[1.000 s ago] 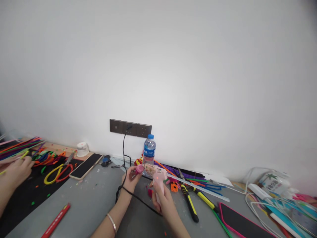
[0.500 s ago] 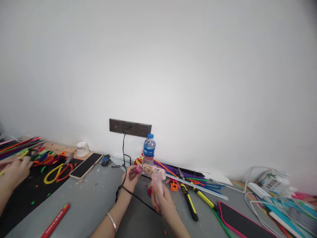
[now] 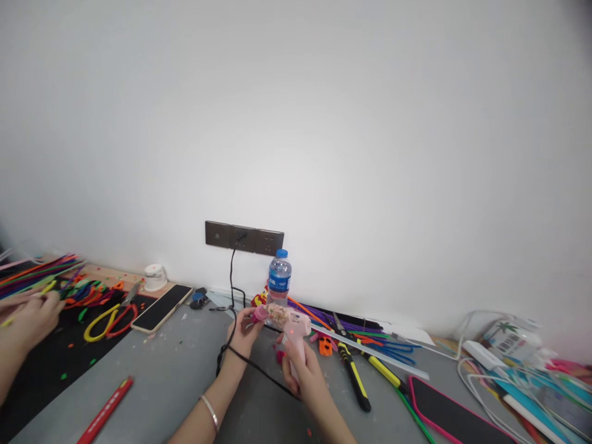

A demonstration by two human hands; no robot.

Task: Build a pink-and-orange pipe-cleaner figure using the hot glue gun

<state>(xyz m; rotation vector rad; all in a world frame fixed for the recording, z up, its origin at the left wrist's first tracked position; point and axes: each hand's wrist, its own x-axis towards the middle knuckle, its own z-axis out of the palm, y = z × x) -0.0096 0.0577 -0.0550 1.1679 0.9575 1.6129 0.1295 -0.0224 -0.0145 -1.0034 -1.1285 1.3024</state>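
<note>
Wrapped around the handle of a pink hot glue gun (image 3: 296, 325) is my right hand (image 3: 303, 373). The gun's nozzle end points left, its small red light glowing. My left hand (image 3: 245, 332) pinches a small pink fuzzy piece (image 3: 259, 313) right at the nozzle; whether the two touch I cannot tell. A black cord (image 3: 259, 367) runs across my left wrist and another stretch climbs to the wall socket (image 3: 243, 238). Just behind the hands stands a water bottle (image 3: 279, 277) with a blue cap.
Pliers (image 3: 354, 376) with yellow-black handles, an orange piece (image 3: 325, 346) and a pink-edged phone (image 3: 453, 410) lie to the right. Leftward are scissors (image 3: 104, 324), another phone (image 3: 161, 308), a red utility knife (image 3: 106, 410) and a white cup (image 3: 155, 277). Another person's hand (image 3: 34, 320) works at far left.
Hardly anything differs. Both my hands hold the glue gun and the pink piece in nearly the same place; the whole view has shifted very slightly.
</note>
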